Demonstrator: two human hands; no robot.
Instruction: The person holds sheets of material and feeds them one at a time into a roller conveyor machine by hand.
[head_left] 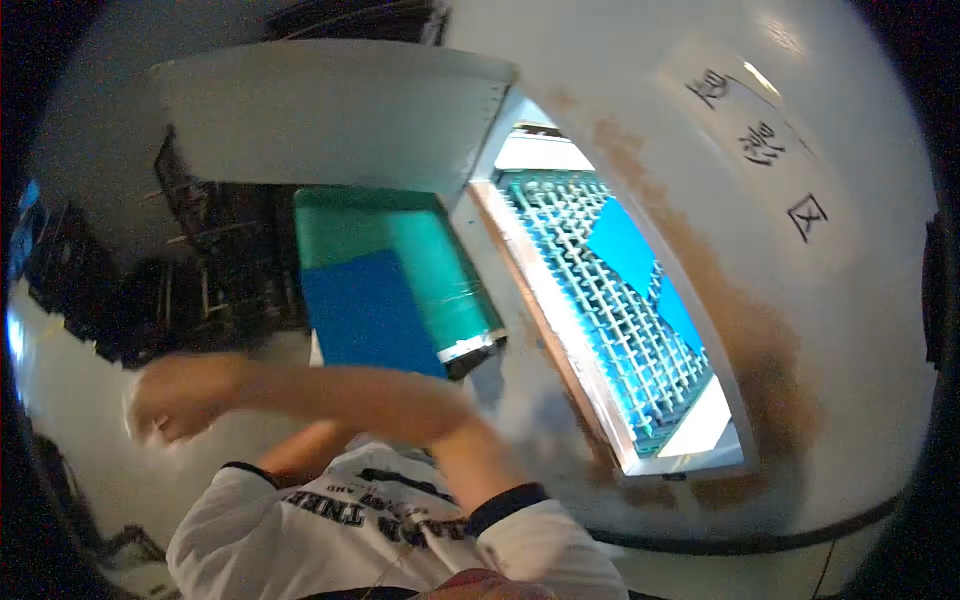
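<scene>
Blue sheet (360, 300) sits over the green tray (440, 265), right hand (185, 400) out to its left, fingers unreadable (right blurred, left hand hidden behind the right forearm (345, 395)); I'd handle the sheet flat, by its edges.

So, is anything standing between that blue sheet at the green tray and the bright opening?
Yes: right of the blue sheet come the green tray's side edge, then the opening's near frame. I see nothing else between them; the right forearm only covers the sheet's lower end.
</scene>
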